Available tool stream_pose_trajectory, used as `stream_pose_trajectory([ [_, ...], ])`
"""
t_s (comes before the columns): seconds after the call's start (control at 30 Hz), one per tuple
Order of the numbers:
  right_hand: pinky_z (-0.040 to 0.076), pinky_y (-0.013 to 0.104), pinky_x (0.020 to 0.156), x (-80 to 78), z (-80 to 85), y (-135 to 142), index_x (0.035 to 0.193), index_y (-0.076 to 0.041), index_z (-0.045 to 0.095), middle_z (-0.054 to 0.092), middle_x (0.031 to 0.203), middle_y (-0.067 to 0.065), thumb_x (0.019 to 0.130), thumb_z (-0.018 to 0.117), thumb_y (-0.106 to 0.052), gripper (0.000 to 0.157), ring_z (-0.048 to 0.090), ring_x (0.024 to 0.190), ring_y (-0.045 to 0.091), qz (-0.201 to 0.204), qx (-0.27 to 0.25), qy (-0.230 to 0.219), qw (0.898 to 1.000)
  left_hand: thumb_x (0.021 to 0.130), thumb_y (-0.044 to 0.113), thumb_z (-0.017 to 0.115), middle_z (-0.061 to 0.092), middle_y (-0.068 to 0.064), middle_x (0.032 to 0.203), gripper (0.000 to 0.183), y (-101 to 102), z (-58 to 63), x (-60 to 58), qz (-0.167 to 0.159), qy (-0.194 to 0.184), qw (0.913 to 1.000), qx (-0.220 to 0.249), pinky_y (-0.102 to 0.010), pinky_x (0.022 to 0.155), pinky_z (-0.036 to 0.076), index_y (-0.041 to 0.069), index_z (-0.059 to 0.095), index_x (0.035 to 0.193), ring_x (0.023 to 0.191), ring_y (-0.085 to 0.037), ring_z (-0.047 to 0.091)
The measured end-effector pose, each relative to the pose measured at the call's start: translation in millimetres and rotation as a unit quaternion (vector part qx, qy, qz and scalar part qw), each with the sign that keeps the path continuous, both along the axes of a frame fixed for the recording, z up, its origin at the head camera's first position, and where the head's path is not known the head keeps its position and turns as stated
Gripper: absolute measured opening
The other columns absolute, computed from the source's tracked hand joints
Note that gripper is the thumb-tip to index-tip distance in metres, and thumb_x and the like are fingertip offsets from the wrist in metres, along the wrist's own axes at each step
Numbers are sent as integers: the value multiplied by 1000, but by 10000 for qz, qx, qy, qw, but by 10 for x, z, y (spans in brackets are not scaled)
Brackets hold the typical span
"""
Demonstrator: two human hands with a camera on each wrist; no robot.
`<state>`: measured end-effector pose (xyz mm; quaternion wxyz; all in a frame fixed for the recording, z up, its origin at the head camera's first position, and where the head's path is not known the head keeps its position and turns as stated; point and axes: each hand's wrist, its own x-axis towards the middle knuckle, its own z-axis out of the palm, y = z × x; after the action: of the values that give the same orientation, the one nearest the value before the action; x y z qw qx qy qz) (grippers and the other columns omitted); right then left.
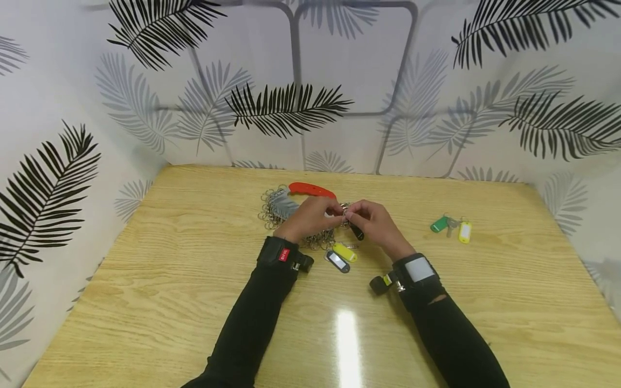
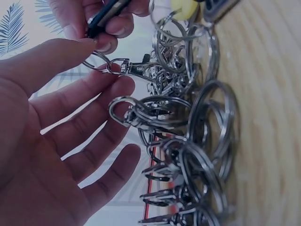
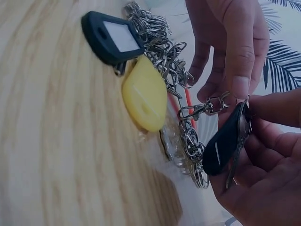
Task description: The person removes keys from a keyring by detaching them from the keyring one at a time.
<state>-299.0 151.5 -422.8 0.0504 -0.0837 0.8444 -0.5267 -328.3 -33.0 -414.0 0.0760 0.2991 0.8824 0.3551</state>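
The black tag (image 3: 225, 143) is held above the table, between the person's two hands. It is slim and rounded at the lower end, with a short pale slit in its face, and a silver key (image 3: 236, 162) lies flat along it. The right hand (image 1: 380, 229) grips the tag near its top, thumb on one side and fingers behind. The left hand (image 1: 312, 216) pinches a small metal ring (image 2: 98, 62) between thumb and forefinger, its other fingers spread. The ring links to a silver clasp (image 3: 201, 111); whether it already passes through the tag is hidden by the fingertips.

Just below and to the left of the hands spreads a heap of metal clasps and rings (image 1: 317, 237), with a curved red strip (image 1: 310, 189) along its far side. Nearer the person lie a yellow tag (image 1: 345, 252) and a navy tag (image 1: 338, 261), whose window holds a white slip. Well apart on the right are a green tag (image 1: 439, 224), a loose-looking key (image 1: 451, 225) and a second yellow tag (image 1: 464, 232), also with a white slip in its window.

The right wrist view shows the key against the black tag, which the head view does not make out; the left wrist view shows the spread fingers.
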Motion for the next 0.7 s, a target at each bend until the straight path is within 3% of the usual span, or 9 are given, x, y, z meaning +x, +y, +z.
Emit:
stream_pose_trajectory([
  [0.37,44,32,79,-13,-53,-34,98,-1,62,62,101,11,97,58,-14,14,55,92,23,-144,476,262,9984,92,19,67,68,0,103,19,-7,15,23,-35,155,9996,-246,-31,88,50,12,73,109,100,-16,61],
  [0.7,42,31,74,-15,-46,-9,98,0,63,64,99,12,97,59,-14,15,53,87,23,-189,469,335,9982,91,18,68,67,0,104,21,4,2,15,-100,239,9994,-232,-30,85,50,12,72,110,99,-17,59],
])
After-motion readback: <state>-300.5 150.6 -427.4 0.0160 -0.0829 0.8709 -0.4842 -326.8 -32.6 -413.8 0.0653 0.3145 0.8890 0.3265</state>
